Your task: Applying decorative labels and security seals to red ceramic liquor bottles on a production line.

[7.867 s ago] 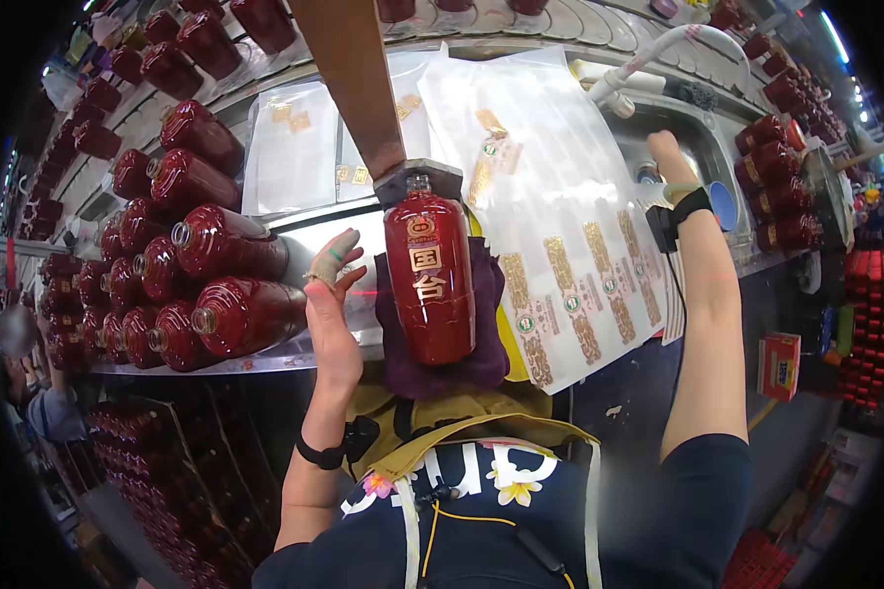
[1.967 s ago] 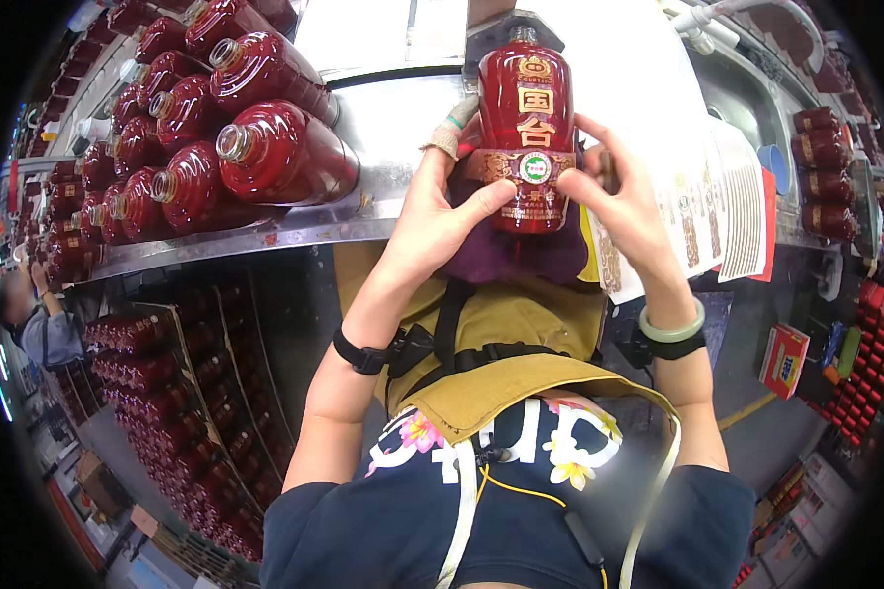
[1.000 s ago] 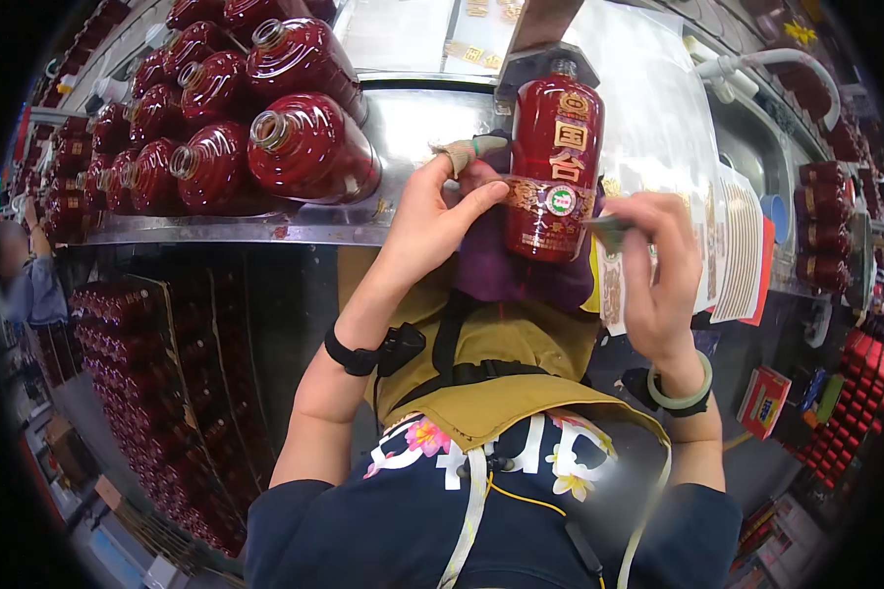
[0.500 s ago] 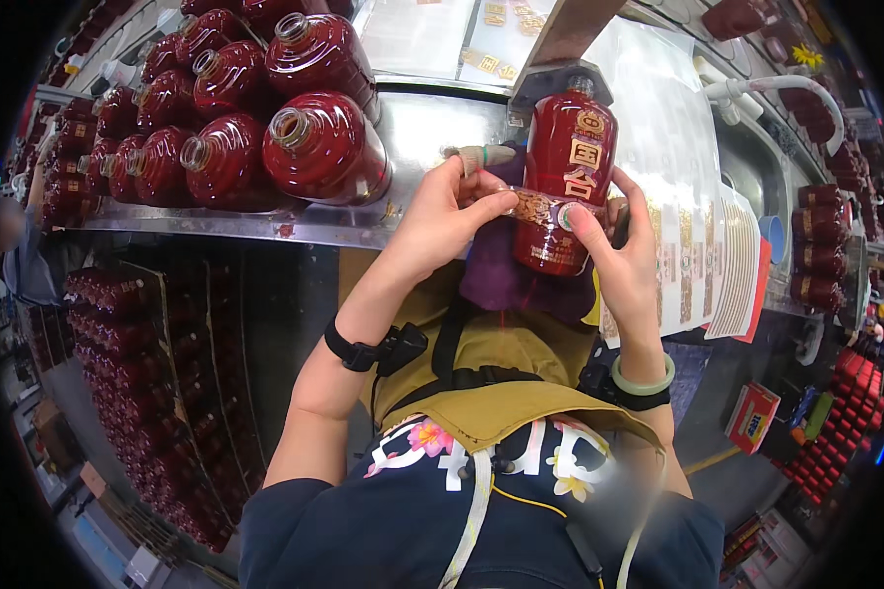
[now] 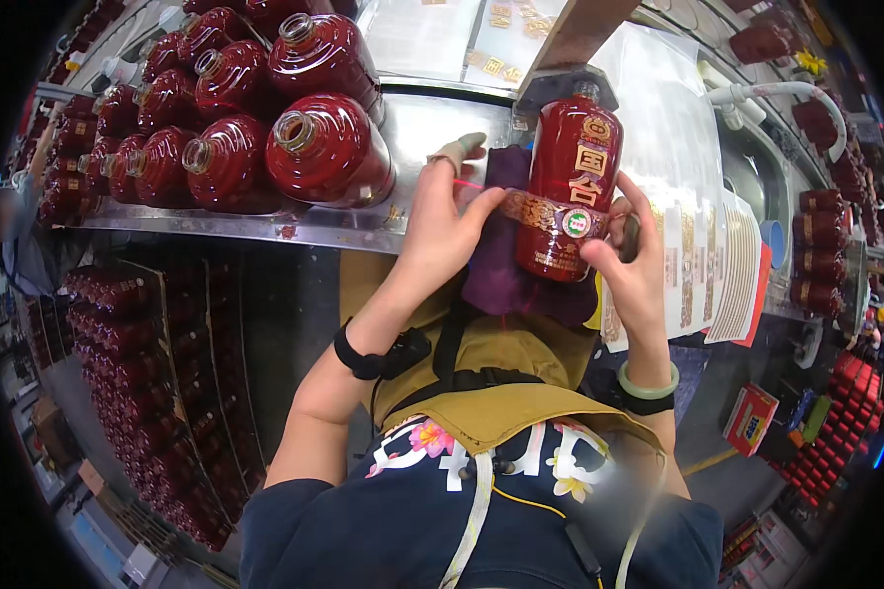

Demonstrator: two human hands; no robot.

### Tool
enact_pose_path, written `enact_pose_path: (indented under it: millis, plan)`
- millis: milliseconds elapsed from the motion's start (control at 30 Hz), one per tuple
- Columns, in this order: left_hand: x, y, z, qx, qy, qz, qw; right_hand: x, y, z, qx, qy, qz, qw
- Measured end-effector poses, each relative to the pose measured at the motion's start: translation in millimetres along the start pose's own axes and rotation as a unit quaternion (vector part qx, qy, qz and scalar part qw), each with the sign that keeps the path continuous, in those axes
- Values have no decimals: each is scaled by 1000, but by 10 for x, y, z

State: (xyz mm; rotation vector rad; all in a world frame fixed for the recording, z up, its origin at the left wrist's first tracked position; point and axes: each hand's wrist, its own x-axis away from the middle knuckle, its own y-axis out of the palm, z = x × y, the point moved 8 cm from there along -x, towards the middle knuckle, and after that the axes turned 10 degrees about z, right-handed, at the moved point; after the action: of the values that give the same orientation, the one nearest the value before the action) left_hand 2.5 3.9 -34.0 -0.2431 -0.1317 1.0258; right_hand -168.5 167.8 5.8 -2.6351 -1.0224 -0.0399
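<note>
A dark red bottle [image 5: 552, 147] with gold lettering lies on a purple cloth [image 5: 491, 260], its neck toward a metal stand [image 5: 572, 83]. Across its lower part runs a patterned gold strip label [image 5: 532, 210] bearing a round white-and-green seal. My left hand [image 5: 442, 216] is open at the bottle's left, thumb tip at the strip's left end; a light cover sits on one fingertip. Around the bottle's lower right side my right hand [image 5: 640, 260] is closed, thumb at the front edge and fingers bent at the side. The strip's right end is mostly hidden there.
Several red bottles [image 5: 329, 157] stand on the metal counter [image 5: 432, 123] at left. Label sheets [image 5: 658, 128] cover the right side, beside a sink [image 5: 746, 167] and white faucet [image 5: 796, 93]. A rack of bottles [image 5: 138, 393] fills the lower left.
My left fingers have spread and drawn back from the strip. My right thumb has slid off the seal to the bottle's lower right edge. The strip now lies closer against the bottle.
</note>
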Motion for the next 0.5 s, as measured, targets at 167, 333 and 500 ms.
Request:
enact_pose_path:
  millis: [167,333,500]
  plan:
    - [427,-42,447,-114,240,22,964,192,72,-378,206,-223,-27,952]
    - [594,254,177,-85,202,-70,973,225,227,-347,232,-281,46,930]
    - [580,290,247,-134,221,-75,963,159,131,-291,152,-249,35,956]
